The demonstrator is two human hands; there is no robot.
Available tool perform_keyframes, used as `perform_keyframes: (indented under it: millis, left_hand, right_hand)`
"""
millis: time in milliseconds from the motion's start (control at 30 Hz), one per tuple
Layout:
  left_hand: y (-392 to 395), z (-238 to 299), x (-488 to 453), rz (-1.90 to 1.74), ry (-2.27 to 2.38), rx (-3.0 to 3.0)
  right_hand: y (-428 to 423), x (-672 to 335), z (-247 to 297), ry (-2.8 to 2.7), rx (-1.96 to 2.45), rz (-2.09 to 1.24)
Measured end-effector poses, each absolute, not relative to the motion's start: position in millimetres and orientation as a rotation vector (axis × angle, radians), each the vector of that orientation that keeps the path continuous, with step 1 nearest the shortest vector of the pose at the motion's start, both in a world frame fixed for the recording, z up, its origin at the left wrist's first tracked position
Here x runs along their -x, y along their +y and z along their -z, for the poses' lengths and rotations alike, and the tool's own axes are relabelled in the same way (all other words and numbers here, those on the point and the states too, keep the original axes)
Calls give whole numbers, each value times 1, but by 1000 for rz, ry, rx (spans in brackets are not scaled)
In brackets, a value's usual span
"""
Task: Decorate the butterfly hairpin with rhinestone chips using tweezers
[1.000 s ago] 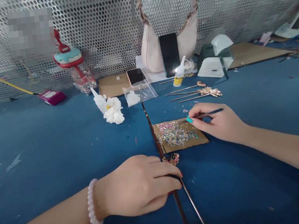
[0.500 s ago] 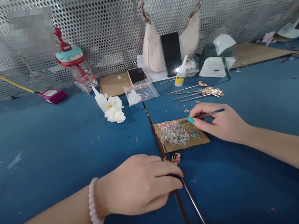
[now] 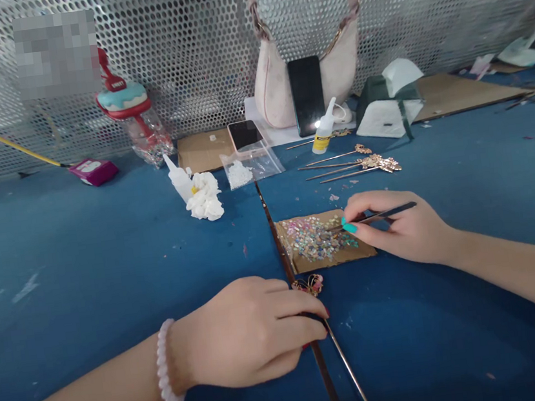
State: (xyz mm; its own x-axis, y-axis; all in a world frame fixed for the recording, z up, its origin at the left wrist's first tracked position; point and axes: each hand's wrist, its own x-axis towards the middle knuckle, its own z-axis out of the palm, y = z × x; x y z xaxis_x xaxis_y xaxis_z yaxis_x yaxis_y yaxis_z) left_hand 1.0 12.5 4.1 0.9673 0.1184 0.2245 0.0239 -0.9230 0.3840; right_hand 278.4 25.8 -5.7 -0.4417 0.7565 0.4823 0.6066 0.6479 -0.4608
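My left hand (image 3: 254, 332) is closed around a hairpin with a long thin metal stick (image 3: 350, 367). Its ornament (image 3: 310, 284), butterfly-like with gold wire and pink parts, shows beyond my fingers. My right hand (image 3: 400, 226) pinches a pair of dark, slim tweezers (image 3: 390, 212), tip pointing left over many small coloured chips (image 3: 318, 240). The chips lie spread on a piece of brown cardboard (image 3: 362, 252). Whether the tip grips a chip is too small to tell.
Several gold hairpins (image 3: 360, 164) lie behind the cardboard, near a yellow-labelled glue bottle (image 3: 321, 142). Another white bottle (image 3: 179, 179) leans by crumpled tissue (image 3: 205, 198). A bag of white bits (image 3: 241, 174), phone (image 3: 307, 95), handbag (image 3: 273, 89) and tissue box (image 3: 387, 117) stand farther back.
My right hand has shifted slightly right and toward me, bringing the tweezers' tip down over the chips. My left hand and the hairpin have stayed in place.
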Motion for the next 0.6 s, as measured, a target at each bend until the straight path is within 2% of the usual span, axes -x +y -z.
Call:
perform_keyframes:
  millis: [400,600]
  left_hand:
    - [14,-3,-1,-325,108,-2725]
    - [12,-4,0,-326,109,-2724]
  right_hand:
    - [21,-276,3,-2241,1015,-298]
    - [19,-276,4,-2187,985,-418]
